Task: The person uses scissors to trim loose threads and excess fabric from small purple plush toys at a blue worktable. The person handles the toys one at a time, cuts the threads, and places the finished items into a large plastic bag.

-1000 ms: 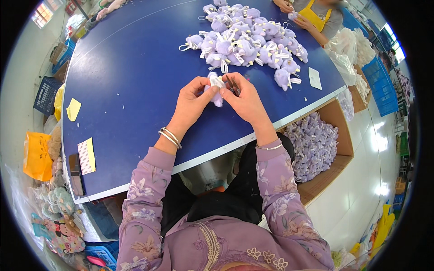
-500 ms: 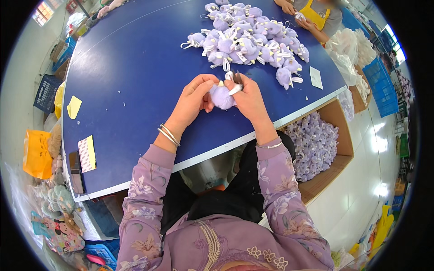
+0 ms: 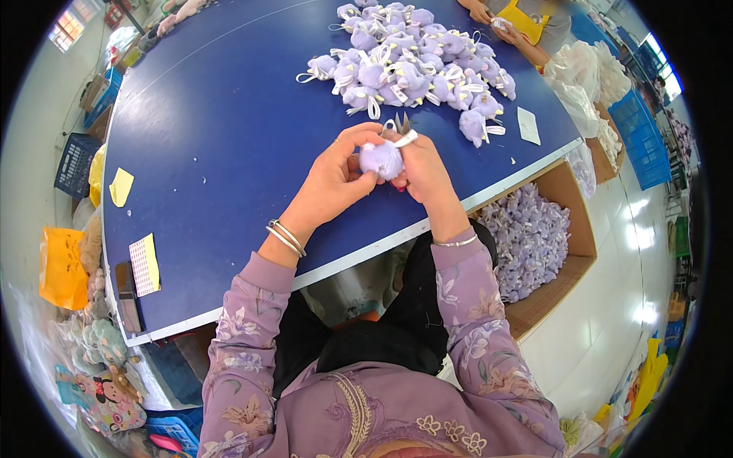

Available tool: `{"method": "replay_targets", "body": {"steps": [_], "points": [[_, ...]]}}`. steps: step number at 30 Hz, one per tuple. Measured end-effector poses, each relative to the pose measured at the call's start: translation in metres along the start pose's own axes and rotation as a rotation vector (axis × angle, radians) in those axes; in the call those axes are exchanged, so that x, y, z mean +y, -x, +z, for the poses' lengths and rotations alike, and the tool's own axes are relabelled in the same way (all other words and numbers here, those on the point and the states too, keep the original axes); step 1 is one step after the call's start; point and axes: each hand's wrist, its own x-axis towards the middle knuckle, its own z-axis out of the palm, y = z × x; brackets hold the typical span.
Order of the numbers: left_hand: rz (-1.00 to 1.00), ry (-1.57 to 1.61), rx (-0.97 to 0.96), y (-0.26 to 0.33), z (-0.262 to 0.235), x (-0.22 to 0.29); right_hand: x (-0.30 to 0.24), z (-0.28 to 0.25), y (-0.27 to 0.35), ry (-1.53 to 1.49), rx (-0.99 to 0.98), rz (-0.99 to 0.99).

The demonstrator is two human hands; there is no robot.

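Note:
My left hand grips a small round lilac plush toy between thumb and fingers, above the near part of the blue table. Against the toy's right side, my right hand is closed around scissors. Their dark blades point away from me, slightly apart, and a bit of red shows below the palm. A white ribbon loop on the toy lies by the right thumb and the blades. Past my hands, similar lilac plush toys with white loops are heaped on the table.
The blue table carries a yellow slip, a sticker sheet, a phone-like dark object and a white paper. An open carton of lilac plush toys stands right. A person's hand works at the far right.
The toy has turned in my left hand, whose thumb now lies at its near side. The scissor blades now show more plainly, pointing away. My view has shifted slightly.

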Motion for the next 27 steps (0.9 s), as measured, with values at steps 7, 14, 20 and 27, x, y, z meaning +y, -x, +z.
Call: {"method": "replay_targets", "body": {"steps": [7, 14, 20, 27], "points": [[-0.156, 0.041, 0.223, -0.004, -0.005, 0.001, 0.005, 0.007, -0.002, 0.302, 0.264, -0.512], [-0.116, 0.041, 0.302, -0.007, -0.006, -0.001, 0.003, 0.02, 0.009, 0.459, 0.067, -0.638], [-0.132, 0.06, 0.301, -0.007, -0.011, -0.003, 0.007, 0.019, 0.007, 0.471, 0.083, -0.694], [-0.167, -0.045, 0.287, -0.006, -0.006, -0.001, 0.007, 0.015, 0.007, 0.537, 0.105, -0.667]]}}
